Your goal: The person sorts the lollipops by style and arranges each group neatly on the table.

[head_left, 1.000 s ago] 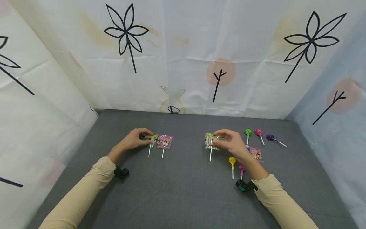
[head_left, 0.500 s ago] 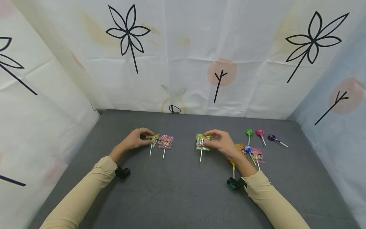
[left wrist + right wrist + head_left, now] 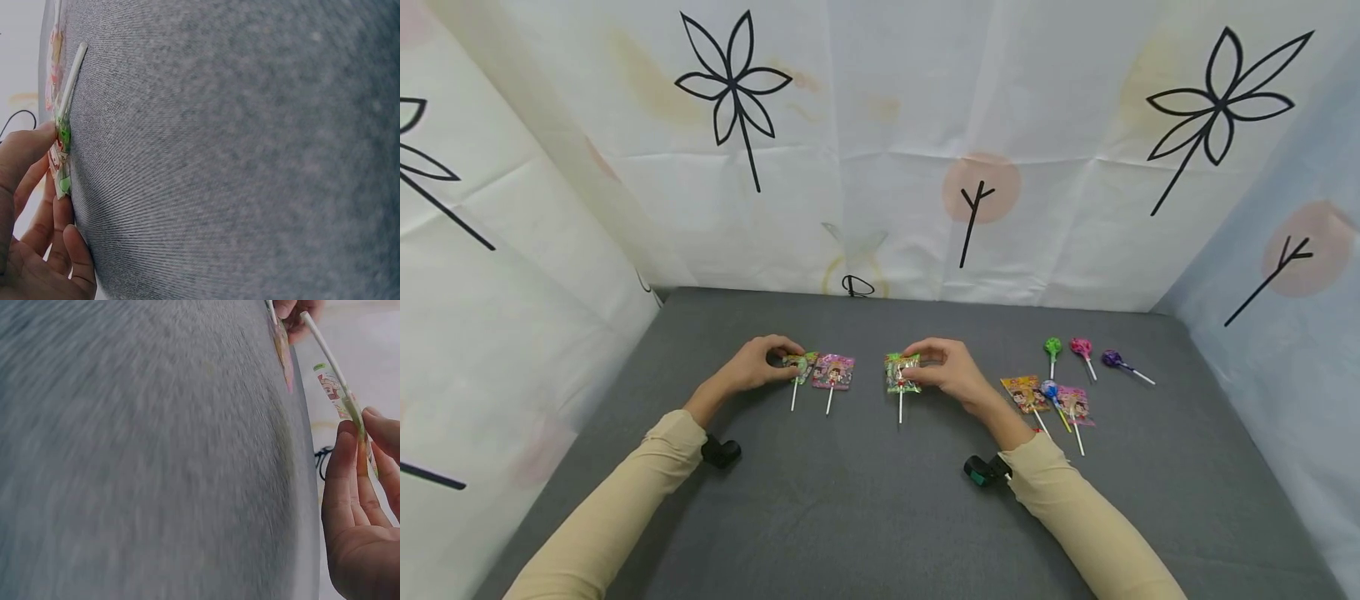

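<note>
My left hand (image 3: 760,363) pinches the wrapper edge of a green lollipop (image 3: 802,367), which lies on the grey table with its white stick pointing toward me. Just right of it lies a pink-wrapped lollipop (image 3: 833,372), its stick pointing the same way. My right hand (image 3: 951,368) grips a second green-wrapped lollipop (image 3: 895,375) between thumb and fingers, to the right of the pink one. In the right wrist view this green-wrapped lollipop (image 3: 334,394) stands off the grey cloth, stick upward. The left wrist view shows thumb and fingers on the green wrapper (image 3: 61,147).
On the right of the table lie an orange-wrapped lollipop (image 3: 1024,393), a blue lollipop (image 3: 1050,389) and a pink-wrapped one (image 3: 1075,402). Behind them are green (image 3: 1052,346), pink (image 3: 1081,347) and purple (image 3: 1112,358) round lollipops. A patterned white curtain (image 3: 895,100) rises at the back.
My right hand has moved left with the green-wrapped lollipop, nearer the pink-wrapped one. The orange-wrapped lollipop has come into view behind it. The left hand has stayed in place.
</note>
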A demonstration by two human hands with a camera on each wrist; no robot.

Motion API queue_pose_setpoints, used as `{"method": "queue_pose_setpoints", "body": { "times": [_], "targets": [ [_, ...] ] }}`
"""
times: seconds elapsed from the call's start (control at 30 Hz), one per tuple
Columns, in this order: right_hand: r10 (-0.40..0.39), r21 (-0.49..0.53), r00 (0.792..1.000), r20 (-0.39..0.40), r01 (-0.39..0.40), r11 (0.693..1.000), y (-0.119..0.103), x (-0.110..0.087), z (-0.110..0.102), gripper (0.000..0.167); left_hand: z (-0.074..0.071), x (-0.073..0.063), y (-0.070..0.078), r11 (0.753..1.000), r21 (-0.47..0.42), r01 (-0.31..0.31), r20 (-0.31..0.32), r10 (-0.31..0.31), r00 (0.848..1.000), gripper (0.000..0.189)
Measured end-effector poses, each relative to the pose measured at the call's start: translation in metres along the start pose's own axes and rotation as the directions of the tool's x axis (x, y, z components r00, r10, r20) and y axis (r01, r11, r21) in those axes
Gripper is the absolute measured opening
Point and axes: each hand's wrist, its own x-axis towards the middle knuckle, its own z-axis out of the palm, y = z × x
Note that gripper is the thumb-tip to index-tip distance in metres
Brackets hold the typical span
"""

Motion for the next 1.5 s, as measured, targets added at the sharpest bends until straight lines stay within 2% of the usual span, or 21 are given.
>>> {"method": "queue_pose_setpoints", "body": {
  "times": [0.27, 0.83, 0.93, 1.03, 1.17, 1.23, 1.33, 1.5],
  "targets": [
    [0.039, 0.064, 0.999, 0.025, -0.041, 0.997, 0.004, 0.013, 0.018, 0.034, -0.001, 0.000, 0.001, 1.000, 0.000, -0.002, 0.009, 0.002, 1.000, 0.031],
    [0.076, 0.044, 0.997, 0.005, -0.076, 0.996, 0.007, 0.033, 0.045, 0.034, 0.000, 0.001, 0.000, 1.000, 0.015, -0.020, 0.005, 0.020, 1.000, 0.030],
    [0.071, 0.001, 0.997, -0.007, -0.071, 0.997, 0.008, 0.035, 0.047, 0.032, 0.000, 0.000, 0.000, 1.000, 0.012, -0.027, 0.003, 0.027, 1.000, 0.029],
    [0.051, -0.105, 0.998, -0.032, -0.054, 0.993, 0.008, 0.038, 0.047, 0.029, 0.000, -0.001, -0.001, 1.000, 0.010, -0.026, 0.001, 0.026, 1.000, 0.029],
    [0.014, -0.288, 0.998, -0.057, -0.030, 0.957, 0.007, 0.041, 0.048, 0.025, 0.001, 0.000, -0.002, 1.000, 0.011, -0.025, -0.005, 0.025, 1.000, 0.029],
    [0.007, -0.342, 0.998, -0.058, -0.026, 0.939, 0.006, 0.042, 0.048, 0.025, 0.001, 0.000, -0.002, 1.000, 0.010, -0.026, -0.008, 0.026, 1.000, 0.028],
    [0.013, -0.382, 0.998, -0.058, -0.035, 0.923, 0.004, 0.042, 0.049, 0.024, 0.001, 0.001, -0.002, 0.999, 0.014, -0.032, -0.012, 0.032, 0.999, 0.028],
    [0.021, -0.400, 0.998, -0.061, -0.044, 0.916, 0.000, 0.040, 0.050, 0.024, 0.001, 0.000, -0.003, 0.999, 0.018, -0.037, -0.013, 0.038, 0.999, 0.029]
  ]
}}
